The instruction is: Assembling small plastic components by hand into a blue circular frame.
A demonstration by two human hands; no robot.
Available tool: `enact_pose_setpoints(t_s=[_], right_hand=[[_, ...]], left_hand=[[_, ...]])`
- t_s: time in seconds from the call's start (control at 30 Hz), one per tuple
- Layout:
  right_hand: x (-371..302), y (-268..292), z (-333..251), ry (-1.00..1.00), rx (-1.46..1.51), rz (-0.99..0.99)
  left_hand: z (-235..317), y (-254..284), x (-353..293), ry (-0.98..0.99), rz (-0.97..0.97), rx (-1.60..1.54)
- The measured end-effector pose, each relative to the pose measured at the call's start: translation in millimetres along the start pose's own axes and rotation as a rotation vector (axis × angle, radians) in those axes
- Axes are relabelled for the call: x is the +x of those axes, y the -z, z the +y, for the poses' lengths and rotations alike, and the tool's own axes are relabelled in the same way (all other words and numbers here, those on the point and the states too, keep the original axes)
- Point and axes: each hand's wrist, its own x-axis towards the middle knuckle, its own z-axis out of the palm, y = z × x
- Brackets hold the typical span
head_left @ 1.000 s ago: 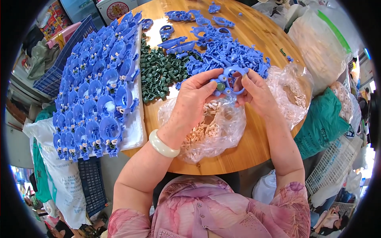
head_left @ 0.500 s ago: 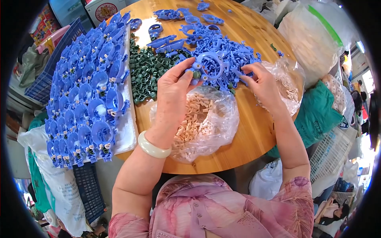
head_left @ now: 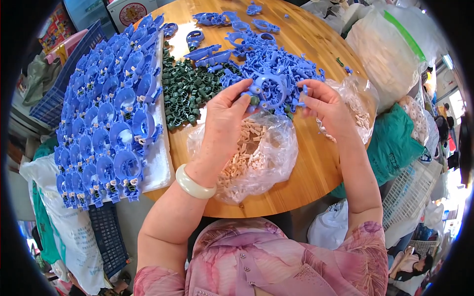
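Looking down past your pink floral blouse (head_left: pixel 256 269), you see your forearms rise over the near rim of the round wooden tabletop (head_left: pixel 316 163). Your left hand (head_left: pixel 224 118), with a pale bangle (head_left: pixel 194 182) at the wrist, hovers above a clear bag of beige pieces (head_left: pixel 249 158) and closes its fingers (head_left: pixel 242 101) on the left side of a blue ring-shaped plastic part (head_left: pixel 269 89), a small green piece (head_left: pixel 255 100) pinched at the fingertips against it. Your right hand (head_left: pixel 323 106) grips the same part from its right side with curled fingers, just above a second clear bag (head_left: pixel 358 106). The part is held up over the middle of the tabletop, just in front of a heap of loose blue parts (head_left: pixel 276 61). To its left lies a pile of dark green pieces (head_left: pixel 187 89), and further left a white tray (head_left: pixel 160 163) carries rows of assembled blue parts (head_left: pixel 108 113). More blue pieces (head_left: pixel 222 19) lie scattered at the far edge.
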Motion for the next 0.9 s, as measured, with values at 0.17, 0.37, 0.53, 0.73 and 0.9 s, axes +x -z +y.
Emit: enact_pose_setpoints(t_s=[0.17,0.37,0.53,0.73,0.9], right_hand=[[-2,-6,-12,-0.051,0.177,-0.020],[6,-23,-24,0.196,0.021,-0.036],[14,-36,-21,0.245,-0.088,-0.077],[17,-37,-21,0.130,-0.228,-0.105],[20,-36,-18,0.218,-0.354,-0.066]], left_hand=[[-4,-7,-4,0.053,-0.014,0.022],[-6,-6,-5,0.090,-0.078,0.139],[-9,-5,-3,0.103,-0.081,0.151],[-10,-4,-4,0.094,-0.089,0.174],[-8,-5,-4,0.092,-0.089,0.164]])
